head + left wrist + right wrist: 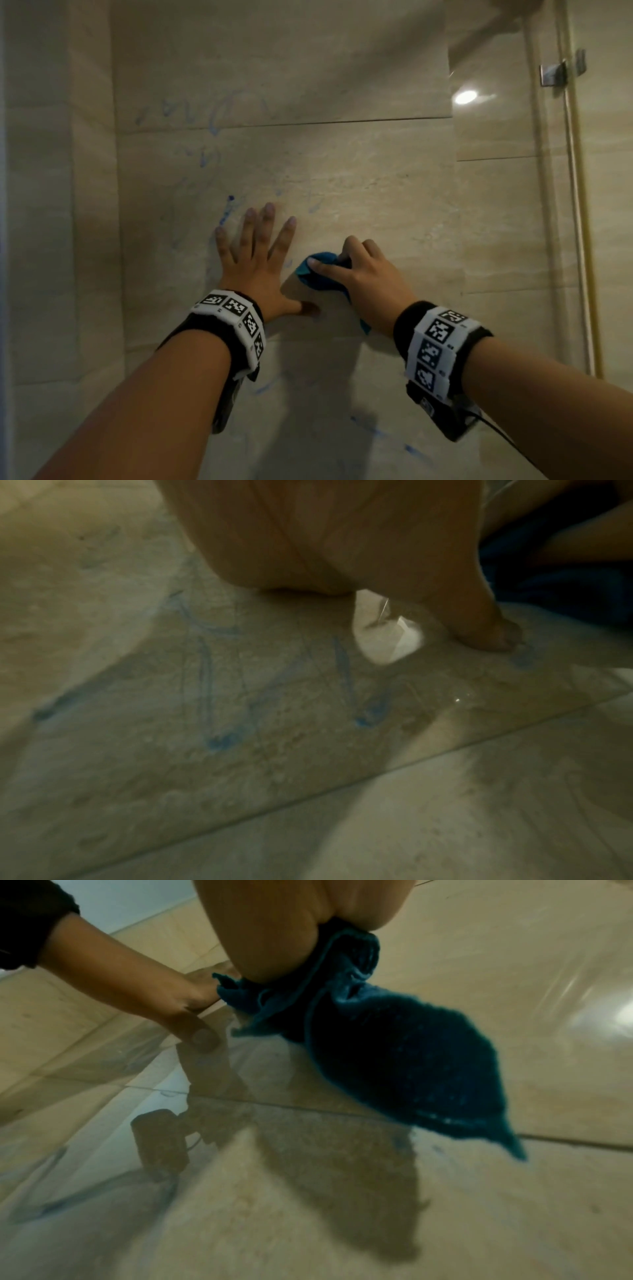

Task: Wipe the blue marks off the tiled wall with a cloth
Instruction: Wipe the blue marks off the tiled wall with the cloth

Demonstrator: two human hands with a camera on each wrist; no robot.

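Observation:
My right hand (352, 270) grips a bunched blue cloth (317, 272) and presses it against the beige tiled wall (359, 192). The cloth (394, 1053) hangs from my right palm, with a corner trailing down. My left hand (255, 260) lies flat on the wall just left of the cloth, fingers spread. Blue marks (224, 212) run beside my left fingertips. More faint blue scribbles (212, 120) sit higher up, and others (411, 448) show below my wrists. In the left wrist view, blue strokes (219, 739) lie on the tile under my palm.
A glass panel (496, 137) with a metal bracket (553, 73) and a vertical gold trim (582, 240) stands at the right. A wall corner (113, 205) runs down the left. A lamp's reflection (465, 97) glares on the glossy tile.

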